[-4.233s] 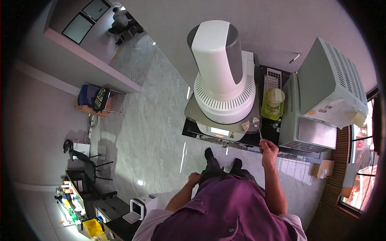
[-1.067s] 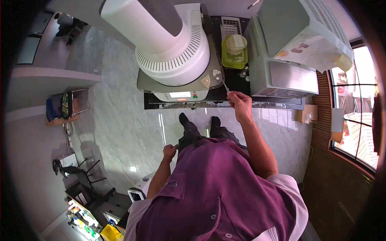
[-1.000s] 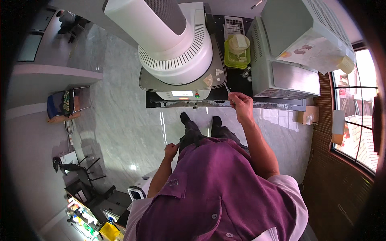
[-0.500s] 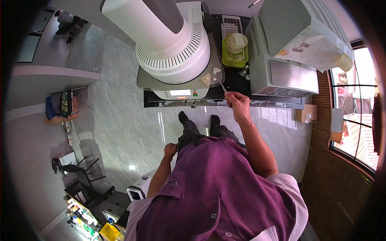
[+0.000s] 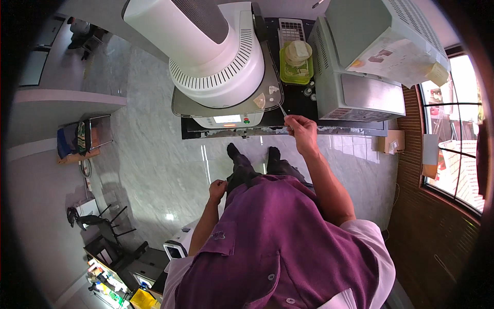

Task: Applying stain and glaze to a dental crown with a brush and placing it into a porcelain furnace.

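Observation:
My right hand (image 5: 302,134) pinches a slim metal tool, which looks like tweezers (image 5: 282,109), with its tip over the right front of a grey platform (image 5: 192,107). Close to that tip lie a beige wedge-shaped piece (image 5: 260,100), a jagged white piece (image 5: 273,89) and a small white bit (image 5: 271,99). Whether the tip touches anything cannot be made out. On the platform's left stands a large white rounded machine (image 5: 221,82), with a lit screen (image 5: 227,119) at its front. My left hand (image 5: 217,190) hangs by my thigh with curled fingers; their inside is hidden.
Right of the platform, a lime-green tray (image 5: 296,76) holds stacked pale round pieces (image 5: 298,52), with a white keyboard (image 5: 291,29) behind. Small bottles (image 5: 310,92) stand beside a grey box-shaped appliance (image 5: 368,98). A cardboard box (image 5: 392,141) sits right of the dark counter (image 5: 303,105).
My right hand has shifted slightly left and down in view, still gripping the tool. The whole counter scene has slid a little left. The small pieces seem to lie as before.

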Action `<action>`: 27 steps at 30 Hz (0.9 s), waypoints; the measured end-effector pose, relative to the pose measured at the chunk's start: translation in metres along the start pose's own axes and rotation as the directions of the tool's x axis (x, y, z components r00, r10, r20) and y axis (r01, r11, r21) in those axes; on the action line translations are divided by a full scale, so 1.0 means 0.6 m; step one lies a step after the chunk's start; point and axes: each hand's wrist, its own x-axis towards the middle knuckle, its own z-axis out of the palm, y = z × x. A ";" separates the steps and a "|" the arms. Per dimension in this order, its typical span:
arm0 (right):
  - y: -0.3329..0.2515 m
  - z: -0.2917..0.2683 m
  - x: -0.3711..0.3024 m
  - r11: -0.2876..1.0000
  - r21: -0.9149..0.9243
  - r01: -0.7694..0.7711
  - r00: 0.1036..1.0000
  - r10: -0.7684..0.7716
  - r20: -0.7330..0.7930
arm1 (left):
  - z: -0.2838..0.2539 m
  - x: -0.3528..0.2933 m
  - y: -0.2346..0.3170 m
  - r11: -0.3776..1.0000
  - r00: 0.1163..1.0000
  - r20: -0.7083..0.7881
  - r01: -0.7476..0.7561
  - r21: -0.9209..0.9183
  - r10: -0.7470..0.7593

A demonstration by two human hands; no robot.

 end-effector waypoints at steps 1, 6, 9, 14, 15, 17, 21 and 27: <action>-0.001 0.001 -0.001 1.000 0.003 0.004 1.000 -0.004 0.016 | -0.002 0.001 0.002 1.000 1.000 0.002 0.000 0.011 0.000; -0.002 0.006 -0.003 1.000 0.024 -0.004 1.000 0.004 0.001 | -0.004 0.008 -0.022 0.999 0.999 0.013 0.034 0.003 -0.034; 0.000 0.006 0.001 1.000 0.009 -0.007 1.000 0.007 0.011 | -0.004 0.007 -0.045 0.995 0.999 -0.035 0.024 0.093 -0.021; -0.002 0.000 0.003 1.000 0.017 0.011 1.000 -0.010 -0.022 | 0.001 -0.013 -0.031 0.996 0.996 0.019 0.083 0.016 -0.084; -0.002 0.004 -0.001 1.000 0.025 0.006 1.000 -0.005 -0.008 | -0.002 -0.015 -0.030 0.996 0.996 0.020 0.083 0.017 -0.084; -0.003 0.005 -0.001 0.999 0.032 0.002 1.000 -0.002 0.011 | -0.007 -0.020 -0.035 0.992 0.991 0.036 0.128 0.021 -0.128; -0.001 0.007 -0.001 1.000 0.015 0.013 1.000 -0.013 0.009 | -0.010 -0.020 -0.035 0.988 0.988 0.030 0.152 0.032 -0.153; -0.001 0.002 0.006 0.999 0.012 0.036 0.999 -0.036 -0.019 | -0.009 -0.011 -0.034 0.993 0.993 0.000 0.117 0.022 -0.118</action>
